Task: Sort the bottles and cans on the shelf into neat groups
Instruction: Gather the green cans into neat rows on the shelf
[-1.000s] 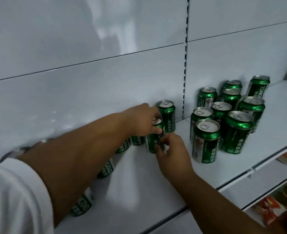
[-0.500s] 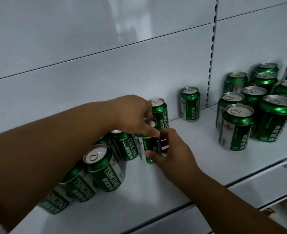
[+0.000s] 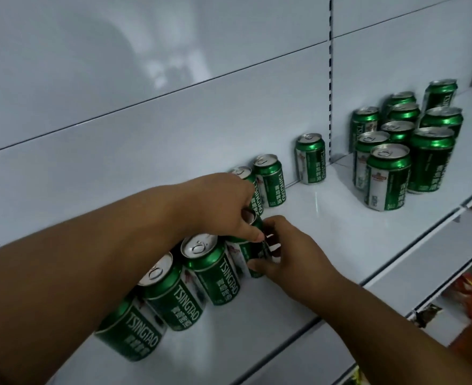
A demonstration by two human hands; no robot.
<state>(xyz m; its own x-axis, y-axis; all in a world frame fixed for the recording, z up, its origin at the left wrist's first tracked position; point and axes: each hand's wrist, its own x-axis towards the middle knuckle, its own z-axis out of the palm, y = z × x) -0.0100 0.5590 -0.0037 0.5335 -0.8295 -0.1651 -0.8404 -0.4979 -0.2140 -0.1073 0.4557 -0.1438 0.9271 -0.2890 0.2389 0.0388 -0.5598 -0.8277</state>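
White shelf (image 3: 326, 232), can (image 3: 247, 254) seemingly gripped between both hands

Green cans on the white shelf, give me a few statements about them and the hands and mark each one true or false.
1. Both hands hold the same can. True: the left hand grips the held can from above and the right hand holds its side.
2. The lone can by the back panel lies on its side. False: it stands upright.
3. The cluster of cans stands right of the slotted upright. True.
4. The cans are red. False: they are green with white.
5. The near can left of the held one shows its pull tab. True.
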